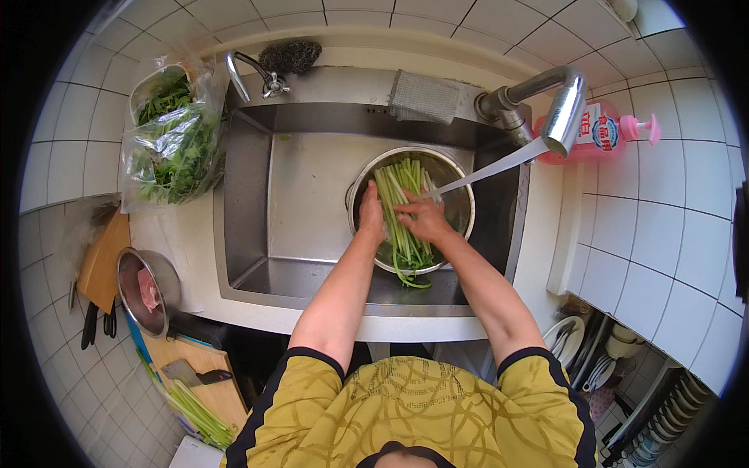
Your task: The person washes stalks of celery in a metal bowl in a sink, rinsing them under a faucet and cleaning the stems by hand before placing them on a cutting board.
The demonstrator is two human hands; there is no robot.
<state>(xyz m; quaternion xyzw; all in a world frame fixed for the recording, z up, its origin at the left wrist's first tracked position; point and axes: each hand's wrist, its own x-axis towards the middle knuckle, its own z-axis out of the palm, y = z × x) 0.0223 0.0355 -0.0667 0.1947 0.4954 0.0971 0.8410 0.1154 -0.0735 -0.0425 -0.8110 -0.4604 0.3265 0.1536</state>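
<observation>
A bunch of green stalks with leafy ends, looking like celery, lies in a round metal bowl inside the stainless steel sink. My left hand rests along the left side of the bunch, its fingers pointing up and the thumb side hidden. My right hand lies over the stalks from the right with its fingers spread, touching them; some fingers are hidden under water. From the large chrome faucet a stream of water runs down onto the stalks near my right hand.
A plastic bag of leafy greens stands left of the sink. Below it are a metal bowl with raw meat, and a cutting board with a cleaver and more stalks. A pink soap bottle lies behind the faucet.
</observation>
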